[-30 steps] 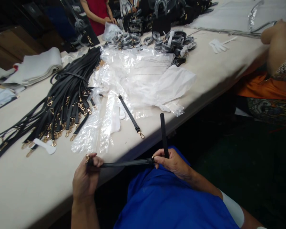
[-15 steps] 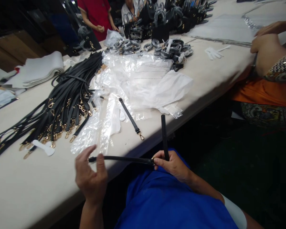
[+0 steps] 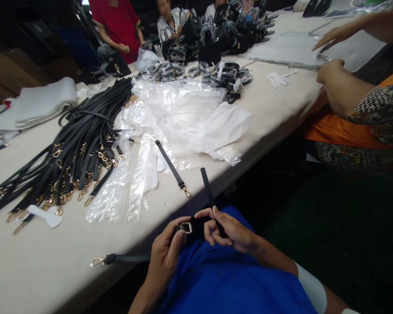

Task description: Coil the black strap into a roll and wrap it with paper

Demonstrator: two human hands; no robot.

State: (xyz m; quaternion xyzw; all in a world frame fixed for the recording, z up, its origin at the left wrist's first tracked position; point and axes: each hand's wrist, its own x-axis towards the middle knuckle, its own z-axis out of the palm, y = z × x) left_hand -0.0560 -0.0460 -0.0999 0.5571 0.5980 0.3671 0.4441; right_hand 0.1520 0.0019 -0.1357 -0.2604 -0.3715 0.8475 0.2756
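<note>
My left hand (image 3: pixel 165 250) is closed around a black strap, and its gold buckle (image 3: pixel 185 227) shows at the fingertips. From under that hand the strap (image 3: pixel 129 258) runs left to a gold snap hook (image 3: pixel 98 261) at the table edge. My right hand (image 3: pixel 231 229) grips a black strap end (image 3: pixel 207 187) that points up, its index finger reaching toward the buckle. Whether both pieces are joined is hidden by the fingers. On the table just beyond lies a short black strap (image 3: pixel 170 165) with a gold hook.
Left lies a heap of black straps (image 3: pixel 81 144) with gold hooks. Clear plastic bags (image 3: pixel 183 113) cover the middle, beside wrapped coiled straps (image 3: pixel 225 74). Black handbags (image 3: pixel 209 52) stand behind. A co-worker's arm (image 3: pixel 347 83) rests at the right. A white tag (image 3: pixel 46 216) lies front left.
My left hand has moved right and closed on the buckle end, beside my right hand. The hook end now sticks out leftward. At right, a co-worker's hand reaches over the pale sheets.
</note>
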